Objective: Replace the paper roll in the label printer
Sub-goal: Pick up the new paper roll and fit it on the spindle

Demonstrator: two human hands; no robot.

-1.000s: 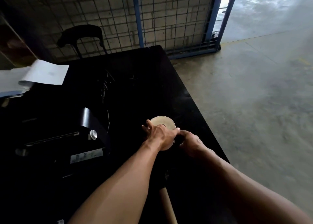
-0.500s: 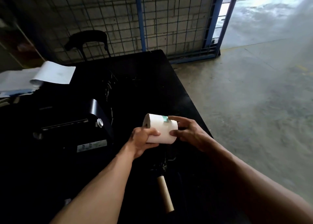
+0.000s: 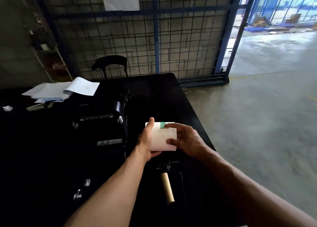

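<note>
Where the dark table (image 3: 180, 96) comes nearest the camera, an empty cardboard core (image 3: 167, 187) lies on it, just on the near side of the label printer (image 3: 103, 125) and to its right. Beyond the core, the white paper roll (image 3: 163, 137) is held up above the tabletop, close beside the printer's right flank and apart from it. The left hand (image 3: 145, 141) cups the roll's left end, thumb up along the edge and fingers curled under it. The right hand (image 3: 186, 139) clasps the roll's right end, thumb on the near face and a fingertip on the green tab (image 3: 162, 125) at the top of the roll. The printer itself is black, with a slot across its top and a pale label strip on its front; whether its cover is lifted cannot be told in the dim light. Farther back and left of the printer, loose white papers (image 3: 68, 89) lie on the table. Behind the printer stands a black chair (image 3: 109, 65), and past that a blue wire-mesh fence (image 3: 154, 38).
</note>
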